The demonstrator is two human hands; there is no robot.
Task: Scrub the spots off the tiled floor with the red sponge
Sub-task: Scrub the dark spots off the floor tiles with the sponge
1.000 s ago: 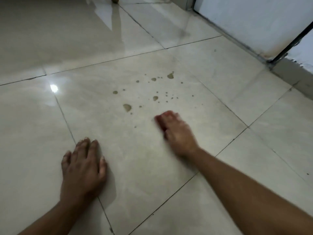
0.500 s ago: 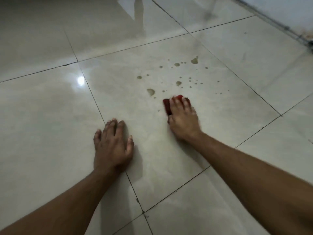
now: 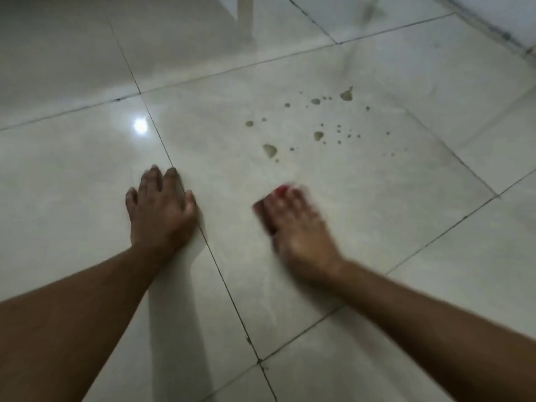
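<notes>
- Right hand (image 3: 293, 227): palm down on the floor (image 3: 362, 233), fingers laid over the sponge (image 3: 280, 190) and pressing it onto the tile. The hand is blurred; whether the fingers curl round the sponge's edges cannot be told.
- Sponge: red, almost wholly hidden under the right hand. Only a sliver shows beyond the fingertips and a darker strip along the thumb side.
- Spots (image 3: 319, 136): a scatter of brownish drops on the same tile as the right hand, ahead of its fingertips and apart from them. The nearest large spot lies ahead and slightly to the thumb side; the largest far one sits ahead and to the outer side. None is under the sponge.
- Left hand (image 3: 161, 211): flat on the floor, fingers straight and slightly spread, holding nothing. It lies across a grout line (image 3: 223, 281), well to the thumb side of the right hand.
- Light glare (image 3: 140, 125): a bright round reflection on the tile ahead of the left hand's fingertips.
- Wall base (image 3: 493, 27): runs along the far edge of the floor, beyond the spots.
</notes>
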